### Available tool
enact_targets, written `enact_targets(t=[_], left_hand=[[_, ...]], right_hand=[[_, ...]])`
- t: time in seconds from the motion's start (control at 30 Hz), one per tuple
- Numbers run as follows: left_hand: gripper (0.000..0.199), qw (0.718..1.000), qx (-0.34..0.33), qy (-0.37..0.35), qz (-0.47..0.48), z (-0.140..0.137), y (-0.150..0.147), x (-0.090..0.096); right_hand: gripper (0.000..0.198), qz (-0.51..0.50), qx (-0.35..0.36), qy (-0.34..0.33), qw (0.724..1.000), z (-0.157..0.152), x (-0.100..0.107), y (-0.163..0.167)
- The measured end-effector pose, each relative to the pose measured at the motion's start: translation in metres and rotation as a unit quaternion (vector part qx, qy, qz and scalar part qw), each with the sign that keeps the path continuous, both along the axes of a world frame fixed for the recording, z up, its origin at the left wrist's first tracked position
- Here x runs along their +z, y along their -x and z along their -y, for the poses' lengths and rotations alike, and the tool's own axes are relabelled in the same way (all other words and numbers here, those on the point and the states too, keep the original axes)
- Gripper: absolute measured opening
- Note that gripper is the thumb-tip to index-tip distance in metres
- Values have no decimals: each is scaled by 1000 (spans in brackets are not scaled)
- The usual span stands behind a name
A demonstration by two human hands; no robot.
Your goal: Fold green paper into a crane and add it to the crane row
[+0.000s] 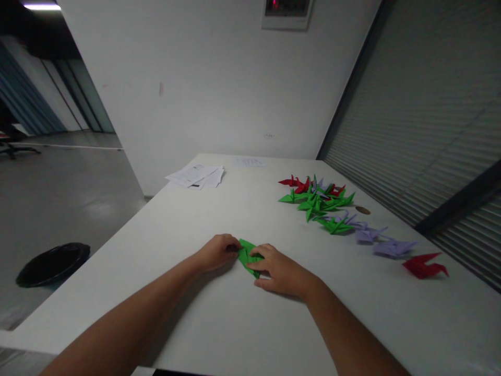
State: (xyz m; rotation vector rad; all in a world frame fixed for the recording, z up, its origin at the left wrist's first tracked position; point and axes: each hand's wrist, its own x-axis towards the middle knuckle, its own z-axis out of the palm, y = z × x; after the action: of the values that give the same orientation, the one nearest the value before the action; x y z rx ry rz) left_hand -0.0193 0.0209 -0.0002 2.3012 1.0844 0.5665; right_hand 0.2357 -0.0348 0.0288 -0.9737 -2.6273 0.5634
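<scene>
A folded piece of green origami paper [245, 251] lies on the white table between my two hands. My left hand [219, 251] is closed at the paper's left corner, with thumb and fingers pinching its edge. Spread over the right part of the paper, my right hand [276, 268] rests with its fingers apart, the fingertips touching the top face and the thumb lying on the table near the lower corner. The right fingers cover part of the folds.
Green paper cranes [313, 201] lie heaped with red and purple ones at the right. Purple cranes [393, 247] and a red crane [425, 266] trail nearer. Paper sheets [195, 175] lie at the far left. A brown oval hole cover [362, 210] and a black-lined bin [52, 265] also show.
</scene>
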Motion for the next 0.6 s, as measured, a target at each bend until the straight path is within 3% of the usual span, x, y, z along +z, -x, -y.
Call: enact_targets(t=[0.2, 0.37, 0.5, 0.6], left_hand=[[25, 995, -48, -88, -3, 7, -3, -1], [23, 966, -101, -199, -133, 26, -7, 3], [23, 953, -116, -211, -186, 45, -6, 9], [38, 951, -142, -211, -177, 50, 0, 12]], right_hand=[[39, 3, 11, 7, 1000, 0, 3, -1], [46, -13, 12, 21, 1000, 0, 4, -3], [51, -27, -7, 34, 999, -1, 3, -7], [47, -20, -10, 32, 999, -3, 2, -10]])
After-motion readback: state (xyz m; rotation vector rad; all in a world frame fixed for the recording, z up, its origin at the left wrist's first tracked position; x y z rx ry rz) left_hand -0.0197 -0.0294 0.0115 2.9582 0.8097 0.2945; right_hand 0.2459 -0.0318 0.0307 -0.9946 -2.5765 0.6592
